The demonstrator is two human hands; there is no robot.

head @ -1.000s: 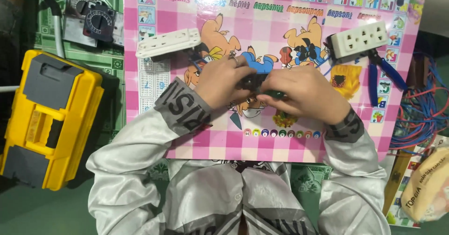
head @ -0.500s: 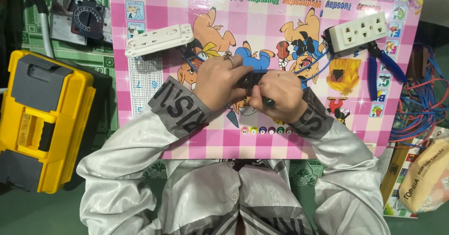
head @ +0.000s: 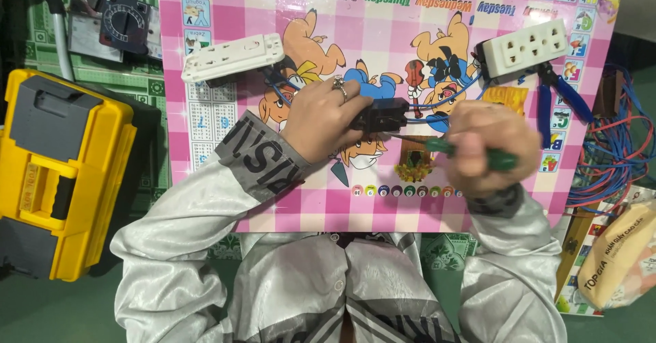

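Note:
My left hand [head: 321, 119], a ring on one finger, grips a small black electrical part [head: 380, 115] over the pink cartoon table top [head: 383, 35]. My right hand [head: 486, 146] is closed around a green-handled screwdriver [head: 478, 153], whose thin shaft points left into the black part. Blue and red wires [head: 437, 104] run from the part toward two white socket strips, one at the upper left [head: 232, 57] and one at the upper right [head: 523, 48].
A yellow and grey toolbox [head: 58, 172] lies on the floor at the left. A multimeter [head: 113, 15] sits at the top left. Blue-handled pliers [head: 557, 97] lie by the right strip. Tangled wires [head: 611, 152] and a paper bag [head: 622, 254] fill the right edge.
My right hand has pulled away to the right, so the green screwdriver handle now shows. The hands were pressed together over the black part before.

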